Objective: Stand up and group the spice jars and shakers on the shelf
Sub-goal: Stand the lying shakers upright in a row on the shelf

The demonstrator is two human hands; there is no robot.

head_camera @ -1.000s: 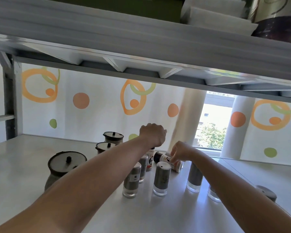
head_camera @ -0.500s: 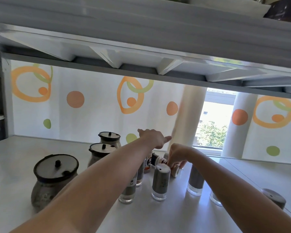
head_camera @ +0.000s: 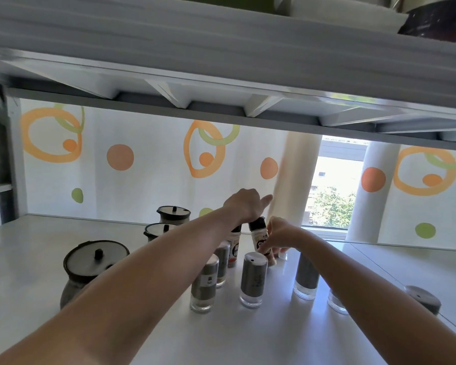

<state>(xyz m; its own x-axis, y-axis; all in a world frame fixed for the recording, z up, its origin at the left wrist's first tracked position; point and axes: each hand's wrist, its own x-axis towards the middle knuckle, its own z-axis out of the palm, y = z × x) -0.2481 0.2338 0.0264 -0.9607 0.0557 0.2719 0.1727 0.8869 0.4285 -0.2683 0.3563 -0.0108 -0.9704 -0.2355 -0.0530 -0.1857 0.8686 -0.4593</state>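
— Where is the bottle?

— The black-capped bottle (head_camera: 258, 233) is at the back of the cluster on the shelf (head_camera: 274, 338), tilted and not yet standing on its base. The right hand (head_camera: 281, 234) has its fingers curled round the labelled body.

— And the other hand?

— The left hand (head_camera: 245, 204) sits over the cap of a second labelled bottle (head_camera: 234, 246) just beside the first, fingers mostly curled and the forefinger sticking out. I cannot tell whether it really grips the cap or only rests on it.

— So what could go wrong?

— The two bottles are almost touching. If the tilted one swings upright too fast, I think it knocks its neighbour, and a loose hold on top would not stop that one toppling.

— Anything nearer the person?

— Yes. Both forearms reach over the front row: the grey shaker (head_camera: 253, 277) and the salt shaker (head_camera: 204, 281) stand between the arms, and a tall shaker (head_camera: 307, 275) is right against the right forearm. Drawing either arm back low could sweep one over, and they look narrow and top-heavy.

— Further out?

— The lidded pots (head_camera: 92, 267) to the left look heavy enough to stay put. A short shaker (head_camera: 423, 299) stands well apart on the right and could be forgotten in the grouping. The upper shelf (head_camera: 221, 61) hangs low, so lifting anything high risks a bump.
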